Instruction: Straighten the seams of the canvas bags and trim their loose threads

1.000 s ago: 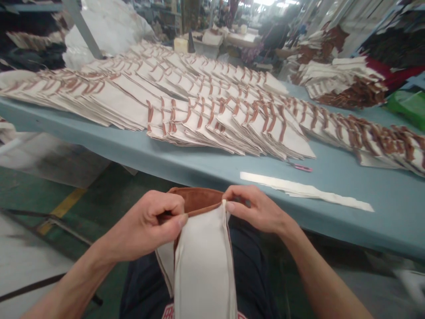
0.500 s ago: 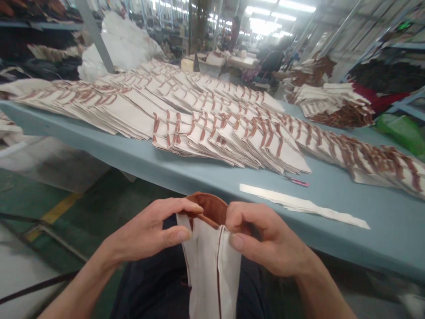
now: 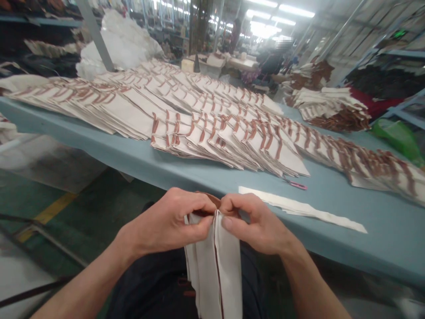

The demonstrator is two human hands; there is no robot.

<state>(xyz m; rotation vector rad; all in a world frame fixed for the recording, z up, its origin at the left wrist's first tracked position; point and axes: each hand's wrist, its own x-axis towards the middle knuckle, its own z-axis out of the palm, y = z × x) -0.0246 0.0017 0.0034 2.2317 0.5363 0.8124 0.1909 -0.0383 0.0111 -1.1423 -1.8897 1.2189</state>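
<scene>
A cream fabric piece (image 3: 229,266) with brown trim hangs upright over my lap, its top edge between my two hands. My left hand (image 3: 179,219) pinches that edge beside the seam, thumb and forefinger pressed together. Close on the seam's other side, my right hand (image 3: 254,221) pinches the same edge, its fingers curled. The fingertips of both hands are nearly touching. Part of the brown inner side (image 3: 212,199) shows behind the fingers. A dark line runs down the front of the piece from the pinched spot.
The blue table (image 3: 139,155) bears overlapping rows of cream pieces with brown strips (image 3: 215,137). Near its front edge lie a cream strip (image 3: 305,208) and a small pink tool (image 3: 297,184). A green bag (image 3: 396,137) is at the right. A person (image 3: 274,60) is in the background.
My left hand has moved right and up to the seam, closing its thumb and forefinger on the edge. My right hand has shifted slightly left and up. The brown opening has narrowed.
</scene>
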